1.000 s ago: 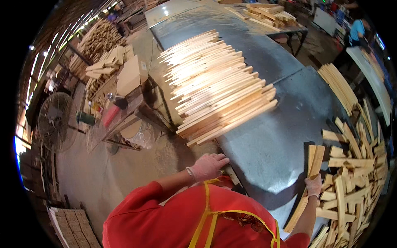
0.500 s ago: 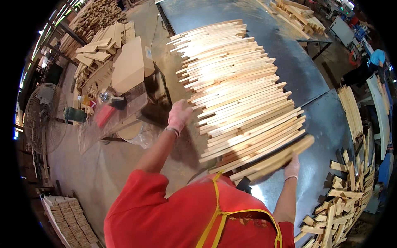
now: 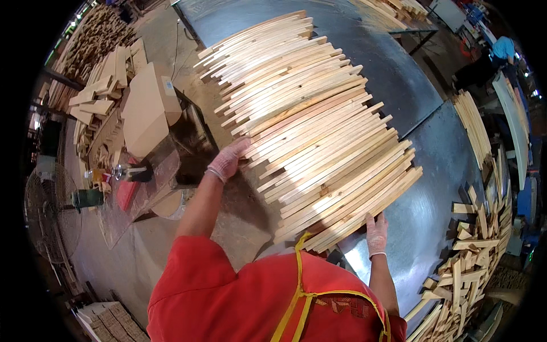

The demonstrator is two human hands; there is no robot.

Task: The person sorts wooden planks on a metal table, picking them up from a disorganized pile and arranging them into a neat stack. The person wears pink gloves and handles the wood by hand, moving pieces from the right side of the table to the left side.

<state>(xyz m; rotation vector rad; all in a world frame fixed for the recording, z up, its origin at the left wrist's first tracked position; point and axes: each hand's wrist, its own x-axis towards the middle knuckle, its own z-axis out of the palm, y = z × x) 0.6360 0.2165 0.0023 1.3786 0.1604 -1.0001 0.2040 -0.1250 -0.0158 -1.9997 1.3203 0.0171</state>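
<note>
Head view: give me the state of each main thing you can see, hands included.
Wood strips: side by side on the metal table, ends uneven.
Left hand: gloved, fingertips at the strips' left ends.
Right hand: gloved, fingertips by the nearest strip.
Loose wood pieces: jumbled heap.
Fan: upright; spinning or not, cannot tell.

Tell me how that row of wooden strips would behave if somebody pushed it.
The wooden strips are probably stiff: their left ends overhang the tabletop without obvious sag. Flat-sided, they seem unlikely to roll. Pushed, the row would likely shift unevenly or split apart, since no strap shows around it.
</note>
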